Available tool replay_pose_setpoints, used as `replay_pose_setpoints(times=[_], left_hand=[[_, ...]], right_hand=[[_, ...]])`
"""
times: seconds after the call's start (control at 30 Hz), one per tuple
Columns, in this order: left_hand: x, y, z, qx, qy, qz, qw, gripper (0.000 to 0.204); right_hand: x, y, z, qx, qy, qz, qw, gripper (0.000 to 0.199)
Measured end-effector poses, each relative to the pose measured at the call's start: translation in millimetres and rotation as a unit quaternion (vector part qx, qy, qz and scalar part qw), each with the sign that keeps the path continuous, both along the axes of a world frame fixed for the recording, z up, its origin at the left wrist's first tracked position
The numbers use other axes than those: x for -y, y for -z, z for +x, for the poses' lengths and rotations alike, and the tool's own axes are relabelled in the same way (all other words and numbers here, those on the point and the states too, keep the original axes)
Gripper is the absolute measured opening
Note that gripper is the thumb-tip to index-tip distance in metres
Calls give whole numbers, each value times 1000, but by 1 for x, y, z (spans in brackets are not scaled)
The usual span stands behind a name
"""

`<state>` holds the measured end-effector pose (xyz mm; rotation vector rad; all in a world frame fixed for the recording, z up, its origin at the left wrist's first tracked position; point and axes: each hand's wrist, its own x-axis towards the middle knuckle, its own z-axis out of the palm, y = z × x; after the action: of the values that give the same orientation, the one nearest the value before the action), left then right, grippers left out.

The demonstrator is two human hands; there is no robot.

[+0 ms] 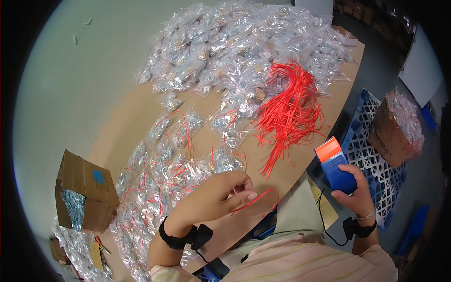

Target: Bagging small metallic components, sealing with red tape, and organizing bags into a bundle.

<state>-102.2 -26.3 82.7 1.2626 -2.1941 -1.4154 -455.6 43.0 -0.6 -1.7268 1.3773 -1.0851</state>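
My left hand [218,195] hovers over the brown table [122,117] and pinches a thin red tie [260,196] between thumb and fingers. The tie curves out to the right of the fingertips. My right hand [354,190] is off the table's right edge and grips a blue handheld device with an orange end [334,164]. A loose bundle of red ties [289,110] lies on the table beyond both hands. Clear plastic bags with small metal parts and red ties [159,160] lie in rows just left of my left hand. Both wrists wear black bands.
A large heap of clear bags [235,51] covers the far end of the table. An open cardboard box of bags [82,192] stands at the left. At the right, a blue pallet [376,155] on the floor carries a wrapped carton [397,129].
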Motion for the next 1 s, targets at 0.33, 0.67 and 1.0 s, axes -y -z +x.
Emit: replay_pose_setpoints(times=[0.33, 0.67, 1.0], left_hand=[[132, 101, 0, -99, -60, 14, 993, 28], [223, 74, -7, -111, -84, 25, 990, 27], [304, 40, -42, -207, -98, 24, 973, 27]], right_hand=[[28, 20, -25, 36, 53, 70, 996, 61], [44, 24, -35, 40, 66, 64, 995, 60], [51, 28, -48, 57, 82, 96, 990, 61]])
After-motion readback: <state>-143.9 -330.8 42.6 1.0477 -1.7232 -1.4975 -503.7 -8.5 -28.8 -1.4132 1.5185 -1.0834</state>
